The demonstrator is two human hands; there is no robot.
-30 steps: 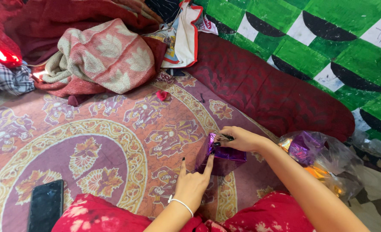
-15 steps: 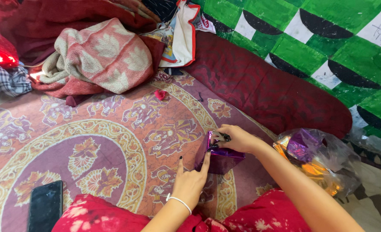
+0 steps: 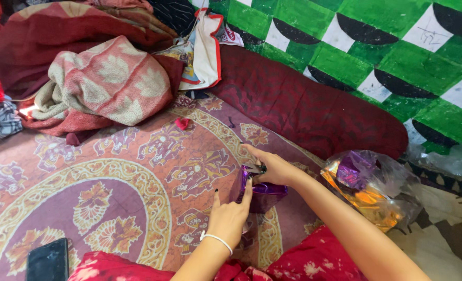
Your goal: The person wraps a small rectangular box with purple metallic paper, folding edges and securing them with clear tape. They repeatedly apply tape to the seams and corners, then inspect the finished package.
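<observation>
Left hand [image 3: 230,216] near centre, fingers stretched up and pressed flat against the near side of a shiny purple packet [image 3: 257,190], steadying rather than gripping it. Right hand [image 3: 272,166] just beyond, closed over the packet's top edge, pinching a small dark tool [image 3: 257,169] there; hard to tell what kind. Packet resting on the patterned mat [image 3: 111,198], right of centre, between both hands. White bangle [image 3: 216,239] on the left wrist. To the right, a clear plastic bag [image 3: 382,192] holding purple and orange foil, lying near the packet but apart from it. Long dark red bolster [image 3: 314,104] along the far right, against a green, black and white wall [image 3: 397,47]. Crumpled pink leaf-print cloth [image 3: 106,83] far left. Black phone [image 3: 47,260] at the near left edge. Red printed fabric [image 3: 304,260] nearest.
</observation>
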